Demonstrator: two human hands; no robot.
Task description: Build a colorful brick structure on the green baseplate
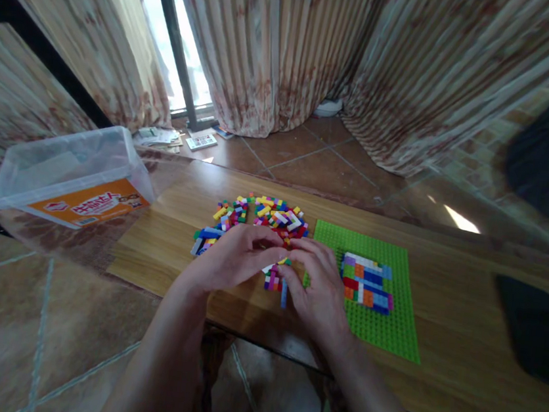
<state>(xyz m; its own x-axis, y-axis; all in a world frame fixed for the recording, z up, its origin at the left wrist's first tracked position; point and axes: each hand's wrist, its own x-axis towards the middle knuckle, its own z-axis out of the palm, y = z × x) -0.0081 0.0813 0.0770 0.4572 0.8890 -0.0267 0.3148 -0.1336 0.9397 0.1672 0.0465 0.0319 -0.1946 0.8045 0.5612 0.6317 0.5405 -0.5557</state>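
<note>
My left hand (pixel 239 258) and my right hand (pixel 318 289) meet at the fingertips over the table, both closed in a pinch. Between them show small yellow and green building bricks (pixel 287 261), partly hidden by the fingers. Just below lie joined pink and white bricks (pixel 273 280) and a long light-blue brick (pixel 284 294). Behind my hands spreads a pile of loose, many-coloured bricks (pixel 273 214), some covered by my left hand. Right of my right hand is a green baseplate (pixel 401 333) bearing a multicoloured block of flat-laid bricks (pixel 367 284).
A clear plastic box (pixel 130 166) with an orange label stands at the table's left end. At the right end lies a dark flat object (pixel 535 331). The wooden table (pixel 167 233) runs across, with curtains (pixel 301 57) and papers (pixel 158 138) on the floor beyond.
</note>
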